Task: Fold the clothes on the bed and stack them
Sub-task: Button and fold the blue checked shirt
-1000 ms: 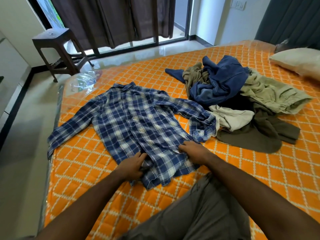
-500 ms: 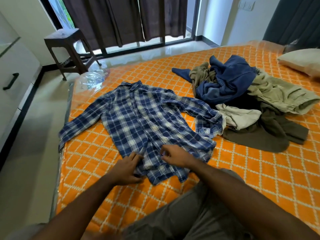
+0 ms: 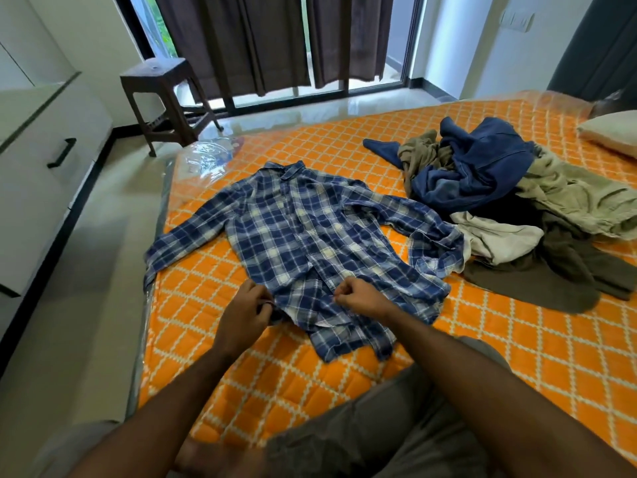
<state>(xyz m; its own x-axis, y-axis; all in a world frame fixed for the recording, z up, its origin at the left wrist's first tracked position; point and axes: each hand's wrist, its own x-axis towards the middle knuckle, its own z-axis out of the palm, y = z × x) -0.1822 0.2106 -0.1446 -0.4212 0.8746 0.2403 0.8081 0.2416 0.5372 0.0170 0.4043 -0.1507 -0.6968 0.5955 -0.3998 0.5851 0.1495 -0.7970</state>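
A blue plaid shirt (image 3: pixel 296 236) lies spread face up on the orange quilted bed (image 3: pixel 482 339), collar far from me, sleeves out to both sides. My left hand (image 3: pixel 246 313) pinches the shirt's lower left hem edge. My right hand (image 3: pixel 358 298) pinches the fabric near the front placket at the bottom. To the right sits a loose pile of clothes (image 3: pixel 510 208): a dark blue garment, olive and beige pieces, a dark brown one underneath.
A pillow (image 3: pixel 610 132) lies at the far right. A dark stool (image 3: pixel 165 98) stands on the floor by the curtained window. White drawers (image 3: pixel 44 167) line the left wall. Crumpled clear plastic (image 3: pixel 210 157) sits at the bed's far left corner.
Both hands have shifted left along the shirt's bottom hem; the right hand moved from the right side to the middle, and the lower front has been tugged and bunched.
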